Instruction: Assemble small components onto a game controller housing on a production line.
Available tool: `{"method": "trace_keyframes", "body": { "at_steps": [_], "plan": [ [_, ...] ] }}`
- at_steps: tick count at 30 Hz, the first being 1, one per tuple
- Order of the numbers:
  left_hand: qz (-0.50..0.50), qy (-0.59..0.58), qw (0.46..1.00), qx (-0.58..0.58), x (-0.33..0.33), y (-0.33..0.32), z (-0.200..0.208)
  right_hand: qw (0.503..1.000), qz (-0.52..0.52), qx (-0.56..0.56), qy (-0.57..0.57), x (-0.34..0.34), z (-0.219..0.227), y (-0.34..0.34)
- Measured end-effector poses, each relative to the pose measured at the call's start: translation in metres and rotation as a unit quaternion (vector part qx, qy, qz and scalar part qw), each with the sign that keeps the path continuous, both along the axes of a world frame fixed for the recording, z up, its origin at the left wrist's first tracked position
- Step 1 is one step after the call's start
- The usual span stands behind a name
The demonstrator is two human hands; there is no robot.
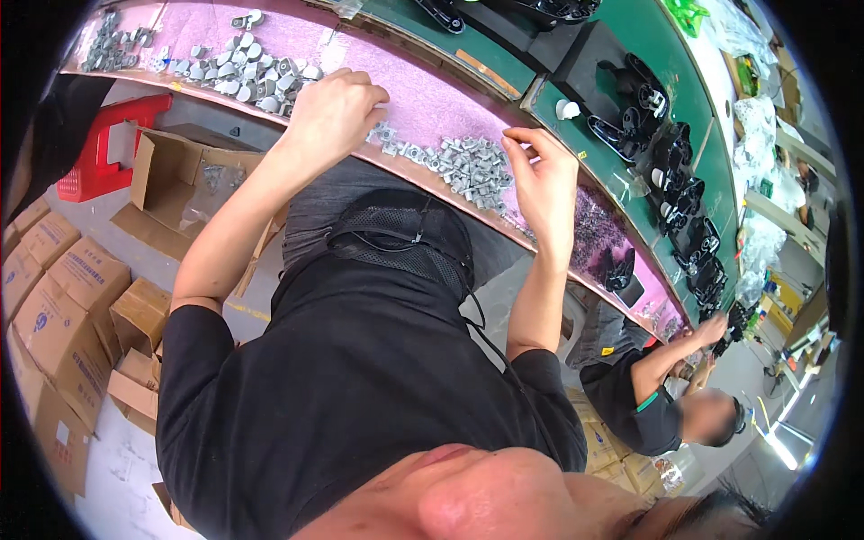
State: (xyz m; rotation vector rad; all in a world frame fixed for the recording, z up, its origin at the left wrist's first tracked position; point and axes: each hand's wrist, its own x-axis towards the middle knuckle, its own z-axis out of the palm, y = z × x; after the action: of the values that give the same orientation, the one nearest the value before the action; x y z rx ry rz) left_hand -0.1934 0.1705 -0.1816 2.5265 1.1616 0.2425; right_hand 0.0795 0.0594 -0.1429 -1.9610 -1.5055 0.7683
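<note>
My left hand (pixel 335 115) is over the pink work surface (pixel 409 99), its fingers curled and the tips turned out of sight; whatever they hold is hidden. Just left of it lies a heap of grey-and-white round-capped parts (pixel 252 74). Farther right, my right hand (pixel 545 184) is raised with thumb and forefinger brought close in a pinch. Anything between those fingertips is too small to make out. Between my hands, a pile of small grey parts (pixel 474 168) spreads along the bench edge, trailing toward my left hand.
Small dark pieces (pixel 596 223) are scattered right of my right hand. Black moulded assemblies (pixel 688 202) line a green bench (pixel 558 90) beyond. A co-worker (pixel 661 396) works at the far right. Cardboard boxes (pixel 72 297) and a red stool (pixel 108 144) stand at the left.
</note>
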Motion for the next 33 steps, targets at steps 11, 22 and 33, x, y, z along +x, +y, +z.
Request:
{"method": "trace_keyframes", "body": {
  "at_steps": [11,22,33],
  "plan": [
    [0.031,-0.081,0.988,-0.129,-0.007,0.002,0.004,0.984,-0.035,-0.078,-0.154,0.038,-0.005,-0.036],
    [0.074,-0.246,0.93,-0.264,0.004,-0.01,0.02,0.94,0.156,-0.05,-0.298,0.043,-0.027,-0.083],
    [0.072,-0.306,0.896,-0.312,0.021,-0.014,0.033,0.966,0.135,0.003,-0.222,0.065,-0.035,-0.092]
  ]
}}
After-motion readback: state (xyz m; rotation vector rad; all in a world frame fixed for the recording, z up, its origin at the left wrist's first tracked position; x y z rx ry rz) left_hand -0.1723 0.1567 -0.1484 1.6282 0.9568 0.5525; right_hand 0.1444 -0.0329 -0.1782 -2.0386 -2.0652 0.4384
